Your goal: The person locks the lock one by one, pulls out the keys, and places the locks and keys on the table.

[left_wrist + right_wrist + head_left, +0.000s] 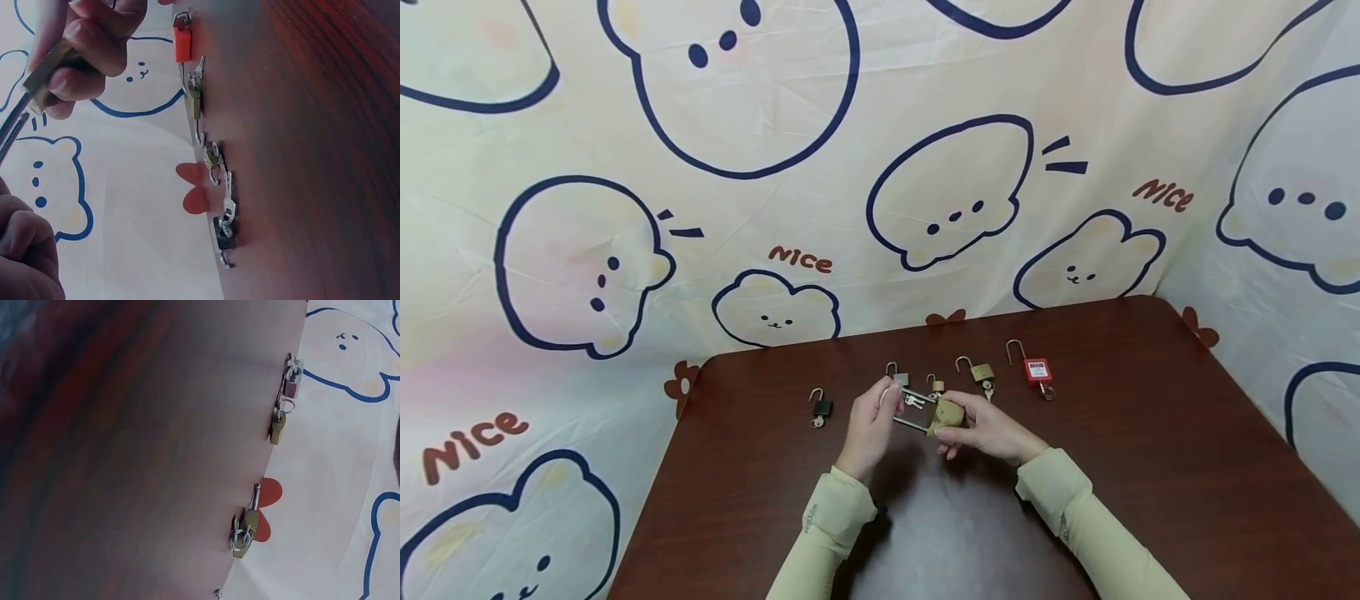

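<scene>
Left hand (869,427): its curled fingers pinched the rounded end of a long silver U-shaped metal shackle (912,426).
Right hand (988,427): it grasped the blocky body of a large brass-coloured metal padlock (948,416).
Padlock's place: it was held up between both hands over a dark reddish-brown, wood-look bench (737,500), shackle towards the left; one leg's end looked free of the body in the left wrist view.
Slip risk: a loosened pinch or uneven pull could have let the heavy-looking body twist and drop.
Misfit risk: a leg pushed in askew could have missed its hole or jammed.
Knock risk: other locks lay just beyond the fingers, so a low sweep might have scattered them.
Locks beyond: a silver-grey metal padlock (901,379), a tiny brass-coloured padlock (937,387), a medium brass-coloured padlock (982,373) with keys, and a red padlock with a white label (1037,370); well left, a small black padlock (823,408).
Backdrop: cream cloth (775,200) printed with blue cartoon outlines hung behind.
</scene>
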`<state>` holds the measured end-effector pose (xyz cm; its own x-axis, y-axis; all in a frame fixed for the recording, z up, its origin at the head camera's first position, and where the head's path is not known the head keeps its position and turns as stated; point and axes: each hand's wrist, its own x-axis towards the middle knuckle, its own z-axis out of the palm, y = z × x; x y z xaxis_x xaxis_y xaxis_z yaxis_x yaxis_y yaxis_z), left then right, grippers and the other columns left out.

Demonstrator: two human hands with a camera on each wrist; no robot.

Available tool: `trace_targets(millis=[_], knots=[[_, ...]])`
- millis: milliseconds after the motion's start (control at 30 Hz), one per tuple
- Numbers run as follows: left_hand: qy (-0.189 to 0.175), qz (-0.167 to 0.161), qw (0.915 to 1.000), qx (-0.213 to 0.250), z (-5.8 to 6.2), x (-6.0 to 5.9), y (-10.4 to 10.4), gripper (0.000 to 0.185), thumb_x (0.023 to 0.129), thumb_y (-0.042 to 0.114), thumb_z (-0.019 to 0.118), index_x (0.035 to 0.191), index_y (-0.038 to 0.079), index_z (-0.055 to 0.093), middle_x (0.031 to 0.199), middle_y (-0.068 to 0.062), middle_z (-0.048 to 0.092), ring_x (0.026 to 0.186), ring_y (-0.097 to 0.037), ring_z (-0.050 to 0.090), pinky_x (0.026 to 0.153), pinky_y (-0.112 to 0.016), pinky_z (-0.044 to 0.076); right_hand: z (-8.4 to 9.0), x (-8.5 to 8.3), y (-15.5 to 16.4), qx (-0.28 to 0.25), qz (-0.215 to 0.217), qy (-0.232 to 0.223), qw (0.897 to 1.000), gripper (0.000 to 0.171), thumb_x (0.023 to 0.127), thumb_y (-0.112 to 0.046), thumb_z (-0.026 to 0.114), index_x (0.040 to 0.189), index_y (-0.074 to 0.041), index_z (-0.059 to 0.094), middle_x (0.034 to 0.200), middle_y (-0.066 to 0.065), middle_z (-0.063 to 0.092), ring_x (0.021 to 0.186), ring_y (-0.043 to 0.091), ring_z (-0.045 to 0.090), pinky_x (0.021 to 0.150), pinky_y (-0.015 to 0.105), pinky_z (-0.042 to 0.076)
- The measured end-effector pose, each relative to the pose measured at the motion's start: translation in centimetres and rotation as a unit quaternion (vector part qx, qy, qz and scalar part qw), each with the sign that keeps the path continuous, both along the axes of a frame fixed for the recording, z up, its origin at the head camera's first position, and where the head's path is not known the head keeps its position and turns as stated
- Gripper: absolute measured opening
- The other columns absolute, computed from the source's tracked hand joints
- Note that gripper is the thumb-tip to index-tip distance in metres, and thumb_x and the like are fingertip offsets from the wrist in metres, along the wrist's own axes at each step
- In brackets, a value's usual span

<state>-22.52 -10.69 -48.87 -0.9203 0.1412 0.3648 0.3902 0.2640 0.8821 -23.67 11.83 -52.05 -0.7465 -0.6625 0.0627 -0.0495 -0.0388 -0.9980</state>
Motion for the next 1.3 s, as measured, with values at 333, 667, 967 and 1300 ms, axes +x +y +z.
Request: trace_targets(millis=[333,667,967,1300], knots=[[0.003,0.022,0.9997,0.012,0.0,-0.1,0.2,0.043,0.114,0.023,0.041,0.082,-0.001,0.057,0.068,-0.007,0.051,0.054,-0.009,0.037,0.052,-0.022,0.031,0.4,0.1,-0.7,-0.031,0.004,0.025,0.999,0.030,0.110,-0.012,0.050,0.126,0.012,0.045,0.081,0.017,0.062,0.062,0.018,0.066,0.054,0.035,0.060],[-0.020,0.007,0.9996,0.017,0.3,-0.1,0.3,0.045,0.114,0.028,0.042,0.083,-0.003,0.055,0.067,-0.001,0.048,0.053,-0.007,0.038,0.050,-0.022,0.032,1.0,0.0,-0.8,-0.026,-0.001,0.039,0.999,0.035,0.110,-0.013,0.050,0.134,0.012,0.042,0.077,0.018,0.060,0.056,0.025,0.062,0.047,0.034,0.056],[-0.036,-0.007,0.9987,0.035,0.1,0.1,1.0,0.040,0.113,0.018,0.042,0.082,-0.007,0.051,0.064,-0.005,0.046,0.052,-0.006,0.039,0.049,-0.020,0.032,0.4,0.1,-0.9,-0.032,-0.015,0.046,0.998,0.033,0.110,-0.012,0.051,0.131,0.012,0.044,0.075,0.019,0.058,0.054,0.014,0.059,0.043,0.030,0.052],[-0.061,-0.009,0.9976,0.032,-0.4,0.1,1.3,0.041,0.113,0.017,0.043,0.081,-0.007,0.053,0.062,-0.018,0.049,0.047,-0.008,0.040,0.048,-0.020,0.035,0.5,0.0,-0.8,-0.018,-0.021,0.057,0.998,0.028,0.109,-0.011,0.053,0.128,0.009,0.048,0.072,0.028,0.057,0.047,0.039,0.052,0.039,0.030,0.049]])
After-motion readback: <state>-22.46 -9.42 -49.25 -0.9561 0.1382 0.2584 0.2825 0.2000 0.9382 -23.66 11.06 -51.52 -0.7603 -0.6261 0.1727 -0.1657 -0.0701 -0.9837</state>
